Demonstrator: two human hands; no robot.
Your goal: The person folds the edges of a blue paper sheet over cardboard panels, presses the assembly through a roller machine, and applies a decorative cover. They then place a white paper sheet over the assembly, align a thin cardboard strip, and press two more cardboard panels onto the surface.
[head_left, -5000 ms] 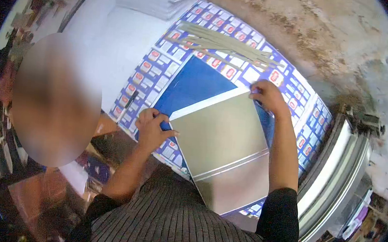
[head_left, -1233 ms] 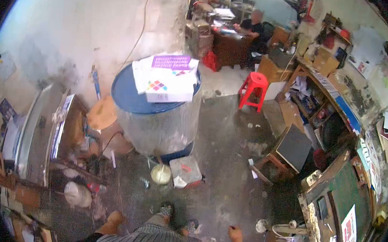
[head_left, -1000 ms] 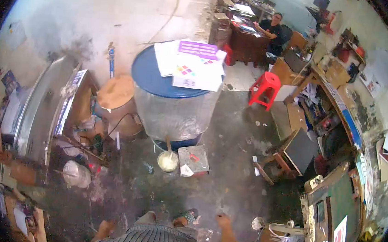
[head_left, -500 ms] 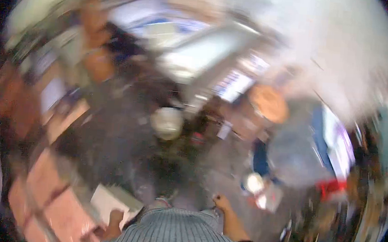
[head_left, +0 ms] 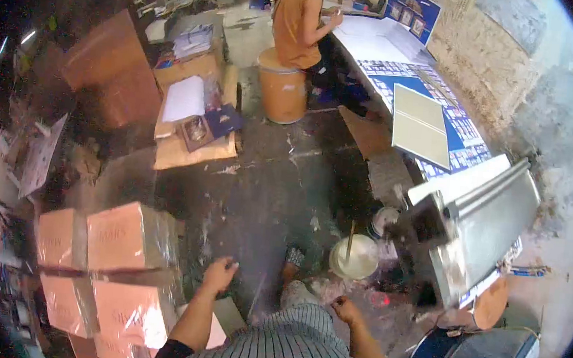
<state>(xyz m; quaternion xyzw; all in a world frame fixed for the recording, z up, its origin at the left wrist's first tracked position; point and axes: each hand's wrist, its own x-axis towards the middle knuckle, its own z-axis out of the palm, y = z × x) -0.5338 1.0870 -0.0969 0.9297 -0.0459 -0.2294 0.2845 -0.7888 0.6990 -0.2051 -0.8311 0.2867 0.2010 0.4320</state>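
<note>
My left hand (head_left: 219, 275) is over the dark floor, right of the stacked cartons (head_left: 121, 236). Its fingers are loosely bent and a little apart, with dark tips, and no held object can be made out. My right hand (head_left: 348, 310) hangs low in front of the striped garment (head_left: 286, 342), just below a bucket of pale paste (head_left: 354, 256) with a stick (head_left: 351, 236) in it. The fingers there are also loosely bent with dark tips, and I see nothing held. Neither hand touches the bucket or the cartons.
A roller machine (head_left: 480, 223) stands at the right. Beyond it runs a long table (head_left: 464, 130) with printed sheets and a board (head_left: 421, 122). A person (head_left: 300, 27) sits on an orange drum (head_left: 282, 93). A low bench (head_left: 200, 147) holds papers. A blue-rimmed drum (head_left: 428, 355) stands lower right.
The view has swung right to left and become sharper: the bucket now appears further right, and the cartons show more fully. My left hand has moved up and forward from the cartons' edge.
</note>
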